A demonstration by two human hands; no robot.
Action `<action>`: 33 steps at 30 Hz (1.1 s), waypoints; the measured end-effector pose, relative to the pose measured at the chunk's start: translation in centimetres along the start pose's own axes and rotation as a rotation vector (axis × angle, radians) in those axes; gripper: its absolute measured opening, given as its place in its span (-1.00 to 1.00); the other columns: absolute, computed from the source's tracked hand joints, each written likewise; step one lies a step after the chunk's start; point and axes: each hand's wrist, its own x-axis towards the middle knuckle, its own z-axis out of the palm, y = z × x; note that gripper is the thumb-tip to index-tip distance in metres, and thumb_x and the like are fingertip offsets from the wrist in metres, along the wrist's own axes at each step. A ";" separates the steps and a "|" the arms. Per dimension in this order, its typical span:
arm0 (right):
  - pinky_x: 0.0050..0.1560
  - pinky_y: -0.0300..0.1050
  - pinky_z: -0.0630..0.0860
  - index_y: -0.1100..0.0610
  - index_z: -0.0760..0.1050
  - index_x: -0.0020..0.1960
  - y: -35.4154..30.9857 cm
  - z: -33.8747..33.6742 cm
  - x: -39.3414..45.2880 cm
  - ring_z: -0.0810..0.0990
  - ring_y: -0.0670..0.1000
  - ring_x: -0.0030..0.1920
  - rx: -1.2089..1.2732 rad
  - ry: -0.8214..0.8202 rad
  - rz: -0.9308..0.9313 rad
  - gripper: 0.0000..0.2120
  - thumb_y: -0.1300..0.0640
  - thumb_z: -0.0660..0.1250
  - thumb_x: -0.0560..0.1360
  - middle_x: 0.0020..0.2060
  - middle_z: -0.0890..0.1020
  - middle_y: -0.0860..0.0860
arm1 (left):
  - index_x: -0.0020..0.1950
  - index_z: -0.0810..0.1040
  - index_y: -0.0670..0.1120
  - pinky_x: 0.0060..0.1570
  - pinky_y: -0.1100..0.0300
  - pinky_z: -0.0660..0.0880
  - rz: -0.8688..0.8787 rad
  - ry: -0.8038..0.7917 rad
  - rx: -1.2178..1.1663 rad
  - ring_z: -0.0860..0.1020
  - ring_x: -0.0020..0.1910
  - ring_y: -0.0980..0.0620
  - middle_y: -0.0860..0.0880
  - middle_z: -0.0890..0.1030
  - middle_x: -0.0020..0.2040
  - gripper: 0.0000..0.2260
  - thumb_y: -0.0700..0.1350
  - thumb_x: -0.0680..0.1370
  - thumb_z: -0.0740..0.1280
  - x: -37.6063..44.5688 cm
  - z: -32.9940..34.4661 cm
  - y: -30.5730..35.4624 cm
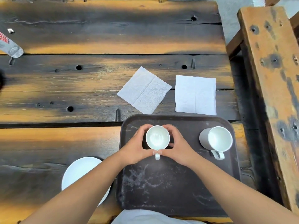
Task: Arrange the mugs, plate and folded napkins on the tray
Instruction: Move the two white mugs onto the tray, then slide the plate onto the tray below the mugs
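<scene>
Right now both hands cup one white mug [157, 137]: the left hand [135, 148] wraps its left side, the right hand [177, 148] its right, thumbs meeting by the handle. That mug stands upright on the far-left part of the dark tray [169, 188]. A second mug [216, 139] sits at the tray's far-right corner. Two napkins [144, 90] [195, 95] lie flat on the wooden worktop [64, 94] just beyond the tray. The white plate [77, 171] rests left of the tray, partly under the left forearm.

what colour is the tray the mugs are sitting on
Dark brown, with pale whitish scuffs and smears across its surface; the tray shows best in the head view.
</scene>
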 end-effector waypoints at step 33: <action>-0.04 0.09 0.56 -0.04 0.42 0.16 -5.9 19.2 -1.9 0.54 0.10 0.07 -1.003 -0.296 -0.163 -0.78 0.02 0.26 0.51 0.07 0.54 -0.02 | 0.35 0.45 -0.04 0.28 0.08 0.38 -0.312 0.369 0.421 0.40 0.35 -0.03 -0.02 0.44 0.37 -0.63 0.01 0.56 0.29 -20.9 -9.6 -12.4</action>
